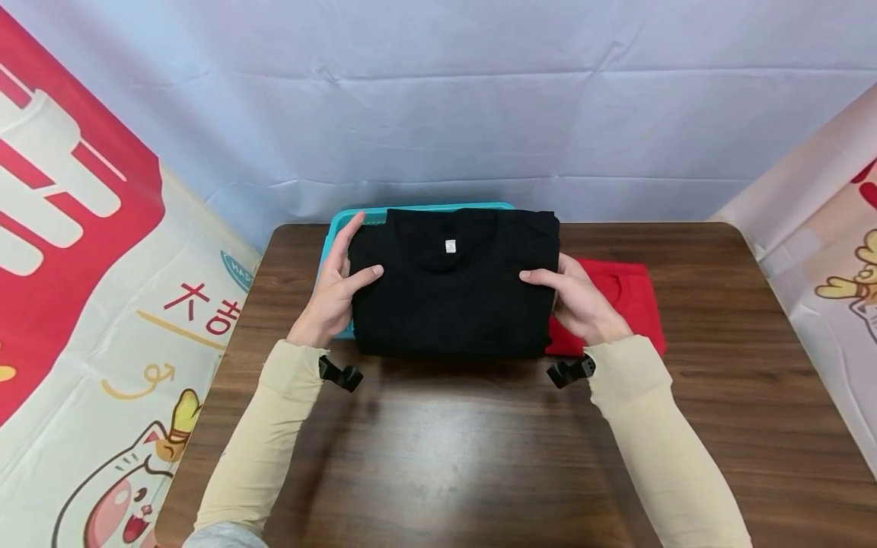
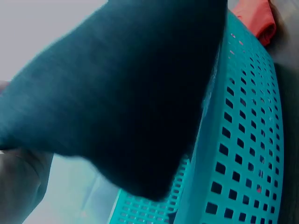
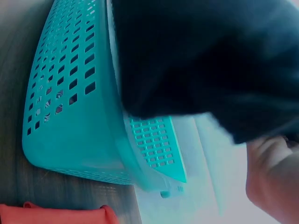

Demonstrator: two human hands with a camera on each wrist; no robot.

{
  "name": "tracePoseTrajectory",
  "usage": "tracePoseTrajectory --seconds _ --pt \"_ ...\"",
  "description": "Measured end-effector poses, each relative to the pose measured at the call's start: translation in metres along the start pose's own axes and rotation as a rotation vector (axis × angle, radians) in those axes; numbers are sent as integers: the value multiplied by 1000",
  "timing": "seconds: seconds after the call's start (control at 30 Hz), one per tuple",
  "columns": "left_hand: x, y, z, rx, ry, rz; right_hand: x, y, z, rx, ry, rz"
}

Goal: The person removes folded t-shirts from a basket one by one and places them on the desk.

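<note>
A folded black T-shirt (image 1: 452, 304) with a small white neck label is held up level between both hands. My left hand (image 1: 332, 293) grips its left side, thumb on top and the other fingers along the edge or underneath. On the opposite side my right hand (image 1: 582, 301) holds it the same way, thumb lying on the cloth. Beneath the shirt stands a turquoise perforated basket (image 1: 342, 221), mostly covered in the head view. In the left wrist view the shirt (image 2: 121, 93) overhangs the basket wall (image 2: 243, 130); the right wrist view shows the shirt (image 3: 196, 60) over the rim too.
A folded red shirt (image 1: 633, 297) lies on the wooden table (image 1: 438, 457), right of the basket and partly behind my right hand. A pale cloth backdrop (image 1: 438, 114) hangs behind the table's far edge. Printed cloths (image 1: 137, 304) hang at the sides.
</note>
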State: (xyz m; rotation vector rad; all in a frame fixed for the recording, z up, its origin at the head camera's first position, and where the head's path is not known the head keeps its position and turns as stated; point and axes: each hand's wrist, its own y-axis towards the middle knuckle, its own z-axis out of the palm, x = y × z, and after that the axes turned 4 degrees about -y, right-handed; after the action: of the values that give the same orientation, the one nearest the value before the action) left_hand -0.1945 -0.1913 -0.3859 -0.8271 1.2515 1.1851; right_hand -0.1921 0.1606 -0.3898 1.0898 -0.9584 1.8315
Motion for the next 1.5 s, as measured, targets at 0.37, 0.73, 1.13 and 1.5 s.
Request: tracePoseTrajectory --seconds 0.37,0.73,1.13,1.5 --pt "-5 -9 -1 -7 71 15 3 -4 7 -70 12 8" --pt "-11 -19 1 -13 73 -18 4 -14 9 -86 42 -17" --pt "-11 -34 -4 -13 -56 -176 2 -22 14 -73 15 -13" --pt "-16 -49 -4 30 -272 -538 -1 -27 14 -54 -2 -5"
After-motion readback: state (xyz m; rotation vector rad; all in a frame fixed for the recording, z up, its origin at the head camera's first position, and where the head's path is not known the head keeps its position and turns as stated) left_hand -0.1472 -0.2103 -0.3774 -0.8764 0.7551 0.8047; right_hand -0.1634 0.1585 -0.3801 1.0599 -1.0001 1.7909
